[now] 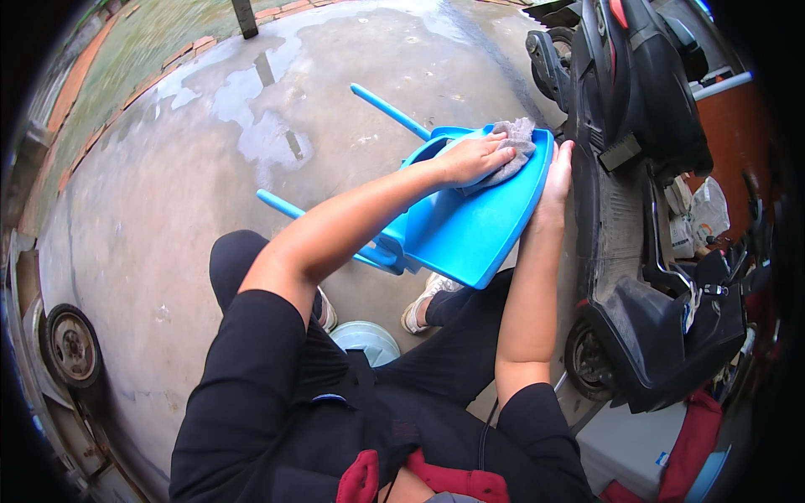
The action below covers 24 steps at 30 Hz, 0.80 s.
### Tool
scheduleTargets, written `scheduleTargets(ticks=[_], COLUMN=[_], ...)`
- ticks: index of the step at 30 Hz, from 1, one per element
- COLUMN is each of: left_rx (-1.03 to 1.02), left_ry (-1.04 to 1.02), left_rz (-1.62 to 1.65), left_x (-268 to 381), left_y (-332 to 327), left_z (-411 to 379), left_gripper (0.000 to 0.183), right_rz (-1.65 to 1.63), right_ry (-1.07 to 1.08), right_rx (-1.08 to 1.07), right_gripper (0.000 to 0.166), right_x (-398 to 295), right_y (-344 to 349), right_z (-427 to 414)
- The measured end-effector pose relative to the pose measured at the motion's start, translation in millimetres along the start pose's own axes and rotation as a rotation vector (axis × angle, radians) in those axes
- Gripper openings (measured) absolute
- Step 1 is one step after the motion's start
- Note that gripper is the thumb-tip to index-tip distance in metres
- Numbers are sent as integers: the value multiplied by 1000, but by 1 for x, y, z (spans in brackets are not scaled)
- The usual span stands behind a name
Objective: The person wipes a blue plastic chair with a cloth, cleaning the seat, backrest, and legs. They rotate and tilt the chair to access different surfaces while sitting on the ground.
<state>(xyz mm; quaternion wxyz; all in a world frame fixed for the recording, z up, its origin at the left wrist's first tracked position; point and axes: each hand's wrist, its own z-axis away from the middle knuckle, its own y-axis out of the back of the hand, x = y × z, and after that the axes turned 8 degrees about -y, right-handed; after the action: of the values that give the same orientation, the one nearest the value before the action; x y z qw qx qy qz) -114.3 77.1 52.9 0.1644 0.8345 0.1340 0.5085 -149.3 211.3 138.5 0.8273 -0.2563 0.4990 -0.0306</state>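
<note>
A blue plastic chair (468, 220) is tipped on its side above the person's knees, its legs pointing to the left. My left hand (478, 160) presses a crumpled grey cloth (517, 148) against the chair's broad panel, near its upper edge. Along the panel's right edge lies my right hand (556, 176), palm against the rim and fingers pointing up, supporting the chair. Part of the cloth is hidden under the left hand's fingers.
A black scooter (619, 188) stands close on the right. Below it is a pale grey box (632, 440) with red fabric. A round pale green lid or stool top (365, 342) shows between the legs. A small wheel (73, 346) is at the far left, and wet patches mark the concrete floor (188, 207).
</note>
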Motion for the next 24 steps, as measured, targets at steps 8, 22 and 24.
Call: scheduleTargets(ticks=[8,22,24], left_rx=[112,101,-14], left_ry=[47,953,1066], left_rz=[-287,-103,192], left_x=[1,-92,-76], left_y=[29,54,28], left_z=[124,203,195], left_gripper=[37,41,41], right_rz=[190,151,168], right_ry=[146,186,217], right_rx=[96,40,72], right_gripper=[74,71,70], right_x=[1,11,5], right_y=[25,16,20], right_z=[-13,-25,-22])
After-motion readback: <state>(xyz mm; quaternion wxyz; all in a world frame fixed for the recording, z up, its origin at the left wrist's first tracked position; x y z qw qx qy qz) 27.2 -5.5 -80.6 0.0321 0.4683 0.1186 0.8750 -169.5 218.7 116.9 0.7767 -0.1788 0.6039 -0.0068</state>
